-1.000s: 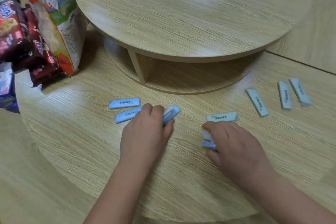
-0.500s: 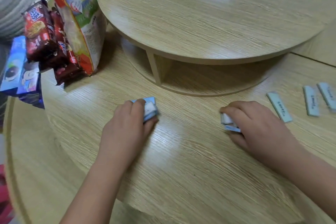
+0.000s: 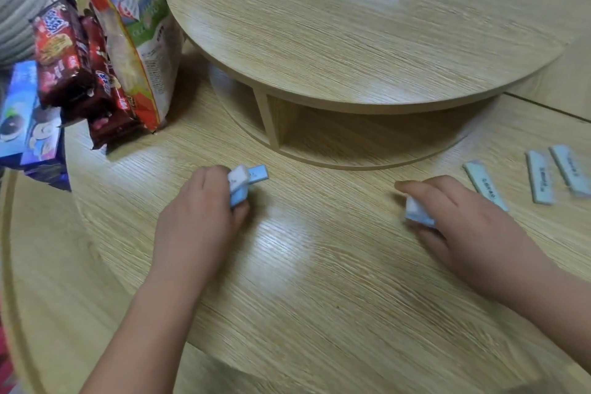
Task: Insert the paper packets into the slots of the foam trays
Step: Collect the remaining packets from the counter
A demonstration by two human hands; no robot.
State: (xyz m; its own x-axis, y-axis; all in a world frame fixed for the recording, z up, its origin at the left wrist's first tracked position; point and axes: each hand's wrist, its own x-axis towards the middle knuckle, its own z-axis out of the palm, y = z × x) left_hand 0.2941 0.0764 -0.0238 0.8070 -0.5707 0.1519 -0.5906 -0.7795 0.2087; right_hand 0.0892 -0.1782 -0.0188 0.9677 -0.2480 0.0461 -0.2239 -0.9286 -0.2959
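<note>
Packets (image 3: 239,186) in left hand (image 3: 198,221) and right hand (image 3: 470,224)

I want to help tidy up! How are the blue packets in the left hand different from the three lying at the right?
The held packets are gripped in a bunch by the left hand; the three loose packets lie on the table. The held ones show their white ends; the loose ones lie flat, print up, side by side. Both are slim and pale blue.
</note>
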